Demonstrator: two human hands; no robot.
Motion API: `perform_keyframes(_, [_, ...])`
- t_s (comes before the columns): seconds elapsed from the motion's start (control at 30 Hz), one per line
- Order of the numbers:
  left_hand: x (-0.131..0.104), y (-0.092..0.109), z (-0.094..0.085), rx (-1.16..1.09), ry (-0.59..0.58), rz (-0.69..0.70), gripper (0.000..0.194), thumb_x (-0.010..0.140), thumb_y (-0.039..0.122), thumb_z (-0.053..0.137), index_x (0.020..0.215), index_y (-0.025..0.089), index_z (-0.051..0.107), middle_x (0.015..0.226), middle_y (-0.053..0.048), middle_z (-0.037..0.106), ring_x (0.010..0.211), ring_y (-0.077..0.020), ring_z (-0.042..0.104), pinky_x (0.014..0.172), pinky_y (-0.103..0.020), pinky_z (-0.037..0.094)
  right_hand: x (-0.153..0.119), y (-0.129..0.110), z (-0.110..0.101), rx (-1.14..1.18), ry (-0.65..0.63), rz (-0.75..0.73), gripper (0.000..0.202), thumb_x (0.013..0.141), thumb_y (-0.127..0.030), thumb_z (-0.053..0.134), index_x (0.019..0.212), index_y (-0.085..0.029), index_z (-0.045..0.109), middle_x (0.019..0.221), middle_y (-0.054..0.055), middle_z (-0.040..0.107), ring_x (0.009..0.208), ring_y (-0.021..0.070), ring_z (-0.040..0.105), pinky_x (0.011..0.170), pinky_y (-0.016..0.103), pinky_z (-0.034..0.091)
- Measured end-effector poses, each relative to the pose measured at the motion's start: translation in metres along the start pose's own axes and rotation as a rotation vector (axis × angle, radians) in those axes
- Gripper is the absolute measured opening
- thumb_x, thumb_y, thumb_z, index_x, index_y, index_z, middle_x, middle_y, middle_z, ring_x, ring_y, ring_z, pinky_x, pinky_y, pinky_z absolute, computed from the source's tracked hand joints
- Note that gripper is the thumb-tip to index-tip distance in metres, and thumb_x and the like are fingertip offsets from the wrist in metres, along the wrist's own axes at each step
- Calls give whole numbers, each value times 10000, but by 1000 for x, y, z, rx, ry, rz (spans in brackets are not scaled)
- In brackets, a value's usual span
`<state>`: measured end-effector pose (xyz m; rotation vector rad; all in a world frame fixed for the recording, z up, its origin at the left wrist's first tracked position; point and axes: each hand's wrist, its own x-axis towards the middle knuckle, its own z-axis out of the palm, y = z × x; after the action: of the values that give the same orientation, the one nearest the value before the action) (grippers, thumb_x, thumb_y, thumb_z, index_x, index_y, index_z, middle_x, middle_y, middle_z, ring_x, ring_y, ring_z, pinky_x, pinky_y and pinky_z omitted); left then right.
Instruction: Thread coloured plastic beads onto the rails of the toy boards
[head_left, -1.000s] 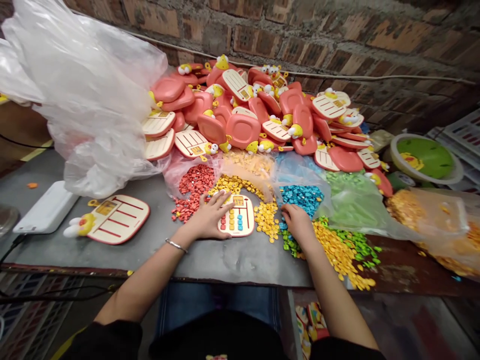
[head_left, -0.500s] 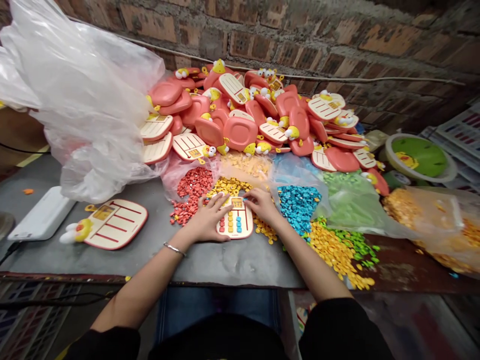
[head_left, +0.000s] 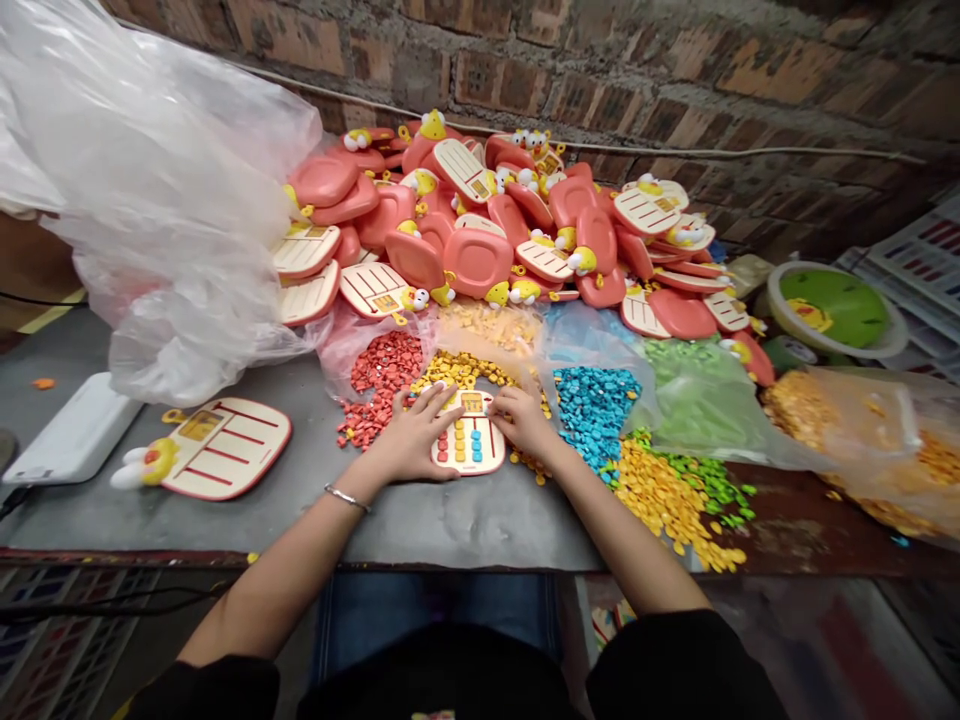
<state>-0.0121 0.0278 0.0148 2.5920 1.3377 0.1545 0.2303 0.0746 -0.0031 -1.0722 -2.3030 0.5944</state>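
Note:
A cream board with a red rim (head_left: pixel 489 448) lies on the grey table in front of me, with red, yellow and blue pieces in columns. My left hand (head_left: pixel 415 432) holds its left side, fingers across the top left and thumb along the lower edge. At the board's upper right, my right hand (head_left: pixel 523 418) has its fingertips pinched together; what is between them is too small to make out. Small red pieces (head_left: pixel 384 368), yellow pieces (head_left: pixel 457 370) and blue pieces (head_left: pixel 596 405) lie in piles just beyond and beside my hands.
Another board (head_left: pixel 229 447) with bare slots and a white power bank (head_left: pixel 73 430) lie to the left. Behind is a heap of red-backed boards (head_left: pixel 480 262) against a brick wall. Orange-yellow pieces (head_left: pixel 667 500), green pieces (head_left: pixel 724 490) and a green bowl (head_left: pixel 840 308) are at right.
The blue piece visible at my right fingertips no longer shows, and those fingers have curled in slightly at the board's right side. My left hand stays on the board.

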Motion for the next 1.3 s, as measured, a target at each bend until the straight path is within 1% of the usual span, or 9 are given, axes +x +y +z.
perform_keyframes(0.2, [1, -1, 0, 13, -14, 15, 949, 663, 655, 697, 1476, 265, 402, 1624, -92, 168, 1461, -385, 176, 1118, -580, 122, -8, -8, 16, 180, 106, 51, 119, 826, -106, 596, 748, -184, 638, 766, 21, 600, 725, 157, 565, 683, 273, 442])
perform_keyframes(0.3, [1, 0, 0, 26, -22, 18, 949, 669, 651, 694, 1479, 256, 396, 1625, -90, 153, 1465, -367, 179, 1116, -580, 137, -4, -14, 16, 200, 31, -11, 112, 842, -152, 604, 744, -193, 638, 779, 27, 635, 759, 175, 577, 707, 292, 451])
perform_keyframes(0.4, [1, -1, 0, 26, -18, 18, 941, 676, 651, 691, 1475, 244, 404, 1625, -95, 151, 1468, -362, 179, 1122, -575, 143, -11, -23, -6, 231, -76, -56, 64, 869, -224, 621, 822, -203, 659, 857, 38, 686, 846, 195, 605, 787, 321, 464])
perform_keyframes(0.47, [2, -1, 1, 20, -10, 17, 946, 684, 650, 689, 1483, 240, 393, 1625, -100, 150, 1470, -363, 178, 1126, -567, 152, -28, -27, -29, 223, -37, -1, 76, 895, -261, 608, 888, -209, 663, 913, 44, 696, 891, 199, 618, 825, 331, 468])
perform_keyframes(0.6, [2, -4, 2, 4, -2, 35, 953, 691, 655, 689, 1489, 232, 385, 1625, -106, 154, 1473, -366, 173, 1139, -543, 172, -87, -27, -63, 12, 175, 260, 133, 925, -262, 541, 845, -205, 631, 860, 50, 659, 824, 205, 609, 745, 323, 467])
perform_keyframes(0.67, [2, -5, 3, -2, 0, 52, 956, 699, 658, 685, 1493, 221, 380, 1626, -108, 153, 1478, -359, 161, 1149, -524, 182, -116, -25, -64, -125, 169, 340, 112, 909, -243, 548, 846, -204, 632, 856, 54, 647, 831, 222, 600, 748, 339, 463])
perform_keyframes(0.77, [3, -8, 5, -3, 14, 60, 964, 697, 650, 694, 1497, 218, 373, 1627, -110, 147, 1482, -355, 147, 1163, -512, 181, -140, -23, -48, -314, 126, 360, 142, 884, -191, 549, 968, -205, 662, 976, 85, 644, 930, 258, 579, 811, 378, 462])
perform_keyframes(0.93, [5, -9, 7, -19, 21, 57, 952, 691, 644, 708, 1484, 220, 396, 1629, -121, 139, 1481, -361, 152, 1175, -503, 188, -135, -23, -23, -575, 164, 443, 247, 858, -69, 488, 999, -170, 663, 990, 113, 625, 921, 261, 539, 791, 363, 439])
perform_keyframes(1.3, [17, -2, -12, 10, -74, 26, 950, 661, 650, 742, 1455, 229, 434, 1614, -147, 188, 1483, -341, 168, 1178, -509, 187, -113, -15, -33, -701, 141, 559, 138, 795, -88, 557, 865, -188, 623, 916, 83, 595, 835, 225, 493, 663, 313, 314])
